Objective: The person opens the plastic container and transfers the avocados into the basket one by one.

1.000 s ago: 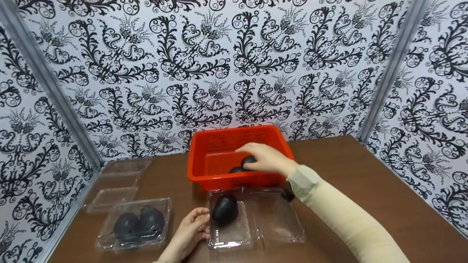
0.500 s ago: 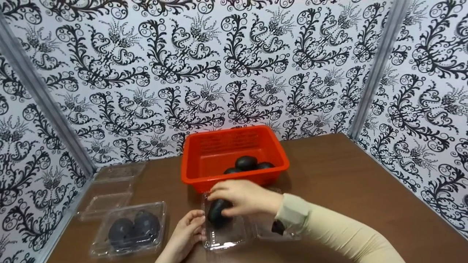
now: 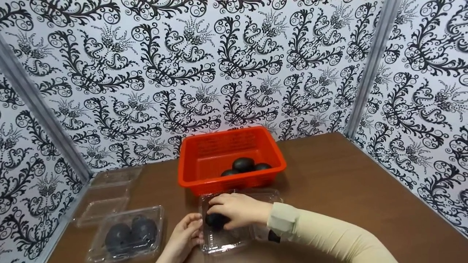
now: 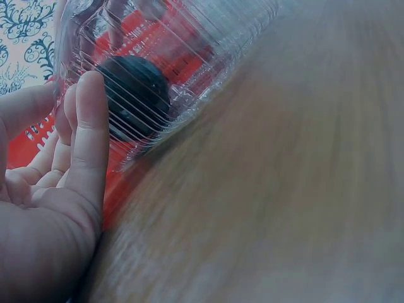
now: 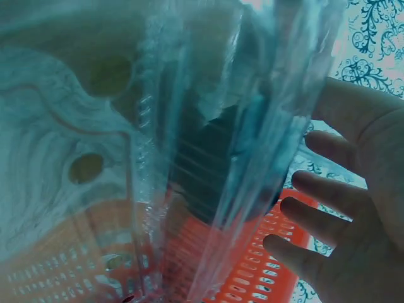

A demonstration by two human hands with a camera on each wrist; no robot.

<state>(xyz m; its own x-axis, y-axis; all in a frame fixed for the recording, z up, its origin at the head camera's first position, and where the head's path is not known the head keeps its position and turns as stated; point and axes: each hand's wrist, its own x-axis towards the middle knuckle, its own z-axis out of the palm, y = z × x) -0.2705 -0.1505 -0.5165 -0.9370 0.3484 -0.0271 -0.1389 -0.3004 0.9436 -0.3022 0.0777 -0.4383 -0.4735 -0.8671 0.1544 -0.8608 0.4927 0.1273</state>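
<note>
In the head view an opened clear plastic clamshell container (image 3: 234,237) lies in front of me. My left hand (image 3: 186,230) pinches its left edge between thumb and fingers. A dark avocado (image 3: 216,221) sits in the container's left half. My right hand (image 3: 237,210) is over that avocado and covers part of it. In the right wrist view my right fingers (image 5: 328,196) are spread and fairly straight, near the dark avocado (image 5: 208,151) seen through plastic. The left wrist view shows the avocado (image 4: 136,95) behind the ribbed clear wall, next to my left fingers (image 4: 88,139).
A red basket (image 3: 186,160) with several dark avocados (image 3: 243,165) stands behind the container. At left is a closed clear container (image 3: 126,233) holding two avocados. Behind it lies another opened clear container (image 3: 106,193). Patterned walls (image 3: 234,73) enclose the brown table (image 3: 321,171).
My right hand has moved from inside the red basket down to the avocado in the opened container. My left hand has stayed at the container's left edge. The head view has shifted slightly.
</note>
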